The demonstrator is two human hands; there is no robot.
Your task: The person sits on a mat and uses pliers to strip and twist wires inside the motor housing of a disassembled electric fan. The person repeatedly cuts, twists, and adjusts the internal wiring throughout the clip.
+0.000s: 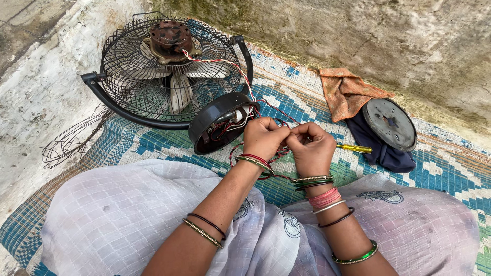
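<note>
Both hands' fingers point(286, 134) pinching wires point(276, 122)

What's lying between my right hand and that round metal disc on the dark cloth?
A yellow-handled screwdriver lies on the mat there, seen in the head view.

I see a rusted metal motor point(170, 37) behind a thin wire fan grille point(128, 76), a glossy black plastic housing point(204, 120), a woven plastic mat point(307, 102) (shiny) and matt orange cloth point(348, 92).
</note>
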